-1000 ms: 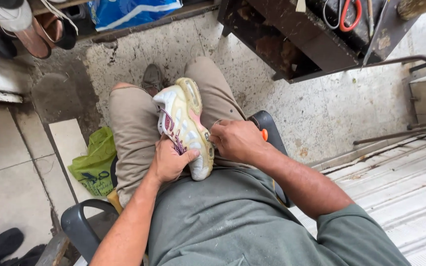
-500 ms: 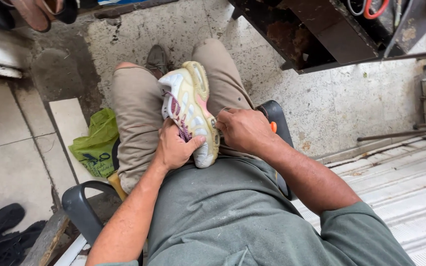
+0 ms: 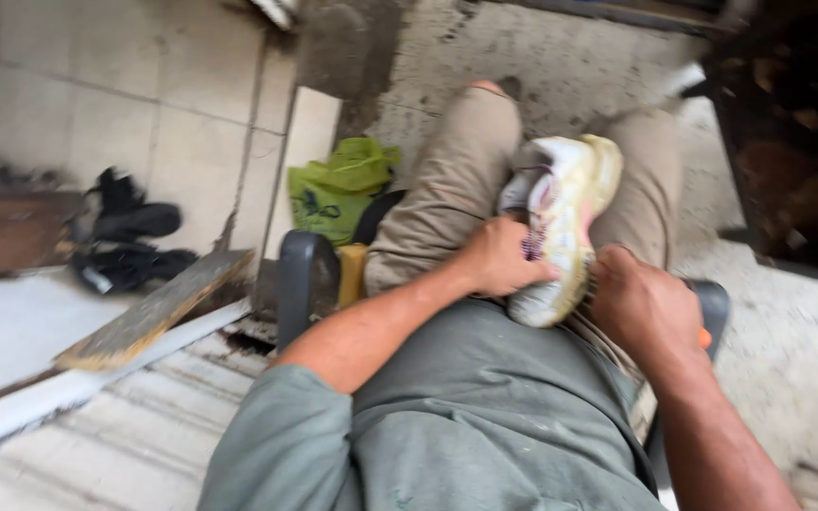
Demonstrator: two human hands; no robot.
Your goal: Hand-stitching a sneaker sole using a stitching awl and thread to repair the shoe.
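Shoe: a worn white and pale yellow sneaker (image 3: 560, 222) lies on the person's lap, between the thighs in tan trousers (image 3: 447, 180), toe pointing away from the body, heel end nearest the grey shirt (image 3: 485, 416).
Left hand: the left hand (image 3: 499, 257) grips the sneaker's side from the left, fingers curled together against its upper near the purple lacing; thumb lies on top.
Right hand: the right hand (image 3: 641, 308) presses against the sneaker's right side near the heel, fingers bent and closed on it; the fingertips are hidden behind the shoe. A bit of something orange (image 3: 703, 337) shows just beside the knuckles; too small to tell what it is.
Seat: dark chair arm (image 3: 305, 279) at the left of the lap.
Floor, left of the knees: a crumpled green bag (image 3: 338, 189) lies near the chair; farther left, dark shoes (image 3: 125, 237) sit on the pale tiles, with a wooden plank (image 3: 149, 312) near them.
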